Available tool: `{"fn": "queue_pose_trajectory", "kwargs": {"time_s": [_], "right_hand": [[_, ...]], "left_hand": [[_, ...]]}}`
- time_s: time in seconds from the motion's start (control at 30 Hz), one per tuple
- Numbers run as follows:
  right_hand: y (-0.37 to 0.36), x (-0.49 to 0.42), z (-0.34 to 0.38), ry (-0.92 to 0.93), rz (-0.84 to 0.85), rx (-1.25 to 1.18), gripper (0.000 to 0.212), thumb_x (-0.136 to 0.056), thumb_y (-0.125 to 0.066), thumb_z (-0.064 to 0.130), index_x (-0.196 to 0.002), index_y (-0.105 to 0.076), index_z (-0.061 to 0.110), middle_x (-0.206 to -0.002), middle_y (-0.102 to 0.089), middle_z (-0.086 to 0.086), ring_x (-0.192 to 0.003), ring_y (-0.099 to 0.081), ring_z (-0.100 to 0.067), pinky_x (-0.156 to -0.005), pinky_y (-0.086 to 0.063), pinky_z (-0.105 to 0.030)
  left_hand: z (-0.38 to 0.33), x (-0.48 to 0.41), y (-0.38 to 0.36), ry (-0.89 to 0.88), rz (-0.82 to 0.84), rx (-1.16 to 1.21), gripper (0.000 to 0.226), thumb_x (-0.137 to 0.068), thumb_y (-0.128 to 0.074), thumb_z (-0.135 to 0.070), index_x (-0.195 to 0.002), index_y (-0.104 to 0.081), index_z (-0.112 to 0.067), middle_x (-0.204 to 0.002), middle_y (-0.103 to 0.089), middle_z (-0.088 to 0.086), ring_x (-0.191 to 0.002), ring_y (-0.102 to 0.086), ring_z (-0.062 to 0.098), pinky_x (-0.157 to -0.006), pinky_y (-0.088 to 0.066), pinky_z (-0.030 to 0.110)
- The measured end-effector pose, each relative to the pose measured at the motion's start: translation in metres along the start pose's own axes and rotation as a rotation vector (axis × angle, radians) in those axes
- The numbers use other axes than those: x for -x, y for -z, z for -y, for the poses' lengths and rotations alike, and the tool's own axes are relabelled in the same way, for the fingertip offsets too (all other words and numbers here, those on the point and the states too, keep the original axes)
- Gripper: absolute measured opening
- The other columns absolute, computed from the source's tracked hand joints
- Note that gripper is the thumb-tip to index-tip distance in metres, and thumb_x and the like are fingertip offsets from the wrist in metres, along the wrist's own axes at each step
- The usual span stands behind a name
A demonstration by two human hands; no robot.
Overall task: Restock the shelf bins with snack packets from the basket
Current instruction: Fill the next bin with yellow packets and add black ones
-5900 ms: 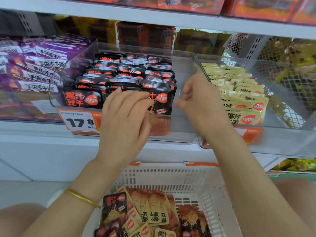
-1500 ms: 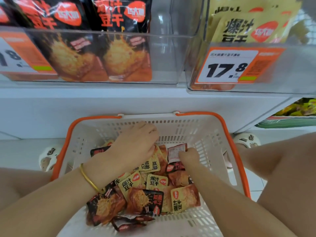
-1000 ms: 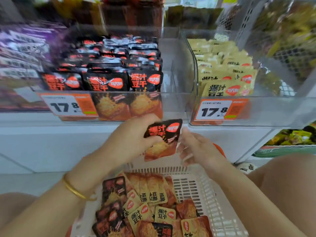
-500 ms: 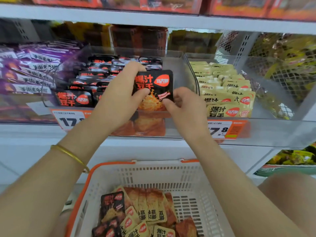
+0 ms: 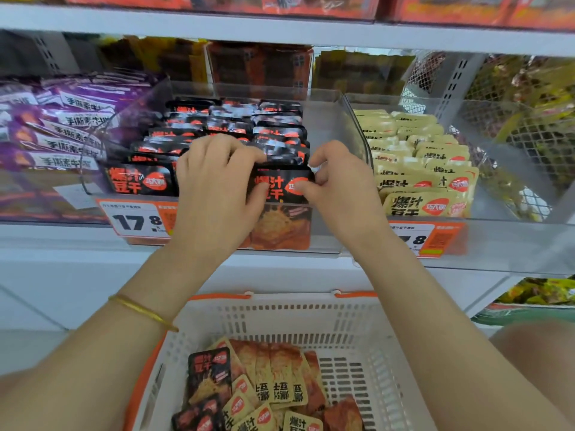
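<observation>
A black snack packet (image 5: 280, 197) with red lettering stands upright at the front right of the clear middle bin (image 5: 329, 150), which holds rows of the same black packets. My left hand (image 5: 214, 194) pinches its left edge and my right hand (image 5: 339, 188) pinches its top right corner. Below, the white basket with an orange rim (image 5: 280, 309) holds several black and yellow packets (image 5: 267, 384) in a loose pile.
A bin of yellow packets (image 5: 426, 169) stands to the right and purple packets (image 5: 62, 126) fill the bin to the left. Orange price tags (image 5: 137, 219) hang on the bin fronts. A shelf board (image 5: 280, 29) runs overhead. Wire mesh (image 5: 529, 132) closes the far right.
Both hands lifted a black packet out of the basket and lowered it into the front of the middle bin, where it now stands in the row.
</observation>
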State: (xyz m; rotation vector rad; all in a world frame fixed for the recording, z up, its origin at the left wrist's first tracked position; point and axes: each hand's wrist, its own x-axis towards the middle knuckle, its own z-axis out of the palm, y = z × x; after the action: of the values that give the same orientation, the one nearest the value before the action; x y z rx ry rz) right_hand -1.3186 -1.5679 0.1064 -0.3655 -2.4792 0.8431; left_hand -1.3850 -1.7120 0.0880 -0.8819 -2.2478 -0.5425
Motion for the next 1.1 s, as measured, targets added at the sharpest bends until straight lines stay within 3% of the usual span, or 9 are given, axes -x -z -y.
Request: {"fn": "queue_pose_trajectory", "kwargs": {"time_s": [0.1,0.17,0.23,0.3,0.43,0.57,0.7,0.9,1.1], "right_hand": [[0.007,0.022,-0.005,0.076,-0.188,-0.093,0.029,-0.083,-0.070,0.011,-0.100,-0.047,0.015,-0.094,-0.056,-0.001,-0.083,-0.058,-0.021,-0.073,-0.047,-0.034],[0.008,0.049,-0.008,0.165,-0.316,-0.172,0.026,-0.082,-0.065,0.002,-0.092,-0.048,0.019,-0.089,-0.056,0.000,-0.079,-0.057,-0.017,-0.068,-0.046,-0.028],[-0.003,0.073,-0.020,0.146,-0.304,-0.271,0.034,-0.082,-0.061,-0.001,-0.086,-0.045,0.029,-0.082,-0.055,0.007,-0.074,-0.054,-0.007,-0.062,-0.043,-0.020],[-0.029,0.089,-0.045,0.039,-0.133,-0.268,0.030,-0.084,-0.059,0.001,-0.088,-0.047,0.028,-0.080,-0.055,0.013,-0.073,-0.054,-0.004,-0.064,-0.045,-0.021],[-0.102,0.121,-0.112,-0.183,0.580,0.100,0.019,-0.090,-0.052,0.009,-0.106,-0.059,0.014,-0.102,-0.065,-0.002,-0.096,-0.061,-0.019,-0.081,-0.049,-0.030],[-0.166,0.173,-0.149,-0.104,0.958,0.280,0.023,-0.090,-0.051,0.011,-0.112,-0.056,0.014,-0.113,-0.063,-0.007,-0.101,-0.058,-0.026,-0.089,-0.048,-0.036],[-0.202,0.216,-0.171,-0.054,1.233,0.389,0.026,-0.091,-0.048,0.009,-0.117,-0.053,0.009,-0.113,-0.060,-0.012,-0.103,-0.058,-0.031,-0.084,-0.052,-0.042],[-0.210,0.252,-0.188,0.042,1.332,0.528,0.028,-0.088,-0.060,0.013,-0.116,-0.059,0.007,-0.119,-0.052,-0.014,-0.106,-0.056,-0.033,-0.083,-0.052,-0.040],[-0.179,0.183,-0.169,-0.087,1.246,0.231,0.011,-0.086,-0.064,0.012,-0.095,-0.062,0.007,-0.097,-0.061,-0.009,-0.088,-0.054,-0.023,-0.070,-0.039,-0.031]], "left_hand": [[-0.010,0.026,0.012,-0.114,-0.012,0.139,0.017,-0.079,-0.058,-0.013,-0.096,-0.063,-0.013,-0.098,-0.060,0.002,-0.098,-0.050,0.029,-0.081,-0.032,0.037],[-0.012,0.052,0.011,-0.265,0.115,0.205,0.017,-0.078,-0.054,-0.011,-0.091,-0.065,-0.013,-0.092,-0.062,0.000,-0.094,-0.054,0.027,-0.078,-0.036,0.040],[-0.008,0.075,0.000,-0.370,0.334,0.178,0.018,-0.079,-0.050,-0.017,-0.086,-0.067,-0.016,-0.088,-0.063,-0.004,-0.092,-0.056,0.023,-0.075,-0.038,0.036],[-0.003,0.090,-0.014,-0.322,0.609,0.174,0.029,-0.079,-0.041,-0.027,-0.083,-0.069,-0.019,-0.085,-0.064,-0.006,-0.089,-0.059,0.023,-0.073,-0.043,0.033],[0.009,0.118,-0.044,-0.213,0.964,0.057,0.039,-0.084,-0.035,-0.033,-0.098,-0.069,-0.017,-0.101,-0.065,0.001,-0.105,-0.054,0.025,-0.087,-0.044,0.040],[0.014,0.141,-0.058,-0.225,1.136,-0.044,0.025,-0.091,-0.046,-0.027,-0.108,-0.063,-0.019,-0.109,-0.061,0.001,-0.111,-0.047,0.021,-0.096,-0.037,0.038],[0.016,0.145,-0.063,-0.230,1.132,-0.068,0.026,-0.093,-0.045,-0.027,-0.112,-0.060,-0.020,-0.112,-0.059,0.001,-0.112,-0.047,0.021,-0.092,-0.037,0.033],[0.012,0.148,-0.066,-0.231,1.163,-0.050,0.027,-0.094,-0.041,-0.027,-0.109,-0.060,-0.014,-0.111,-0.059,0.004,-0.109,-0.048,0.022,-0.092,-0.039,0.035],[-0.001,0.147,-0.076,-0.249,1.239,0.015,0.024,-0.094,-0.045,-0.024,-0.107,-0.061,-0.014,-0.104,-0.061,0.004,-0.098,-0.056,0.022,-0.085,-0.048,0.037]]}}
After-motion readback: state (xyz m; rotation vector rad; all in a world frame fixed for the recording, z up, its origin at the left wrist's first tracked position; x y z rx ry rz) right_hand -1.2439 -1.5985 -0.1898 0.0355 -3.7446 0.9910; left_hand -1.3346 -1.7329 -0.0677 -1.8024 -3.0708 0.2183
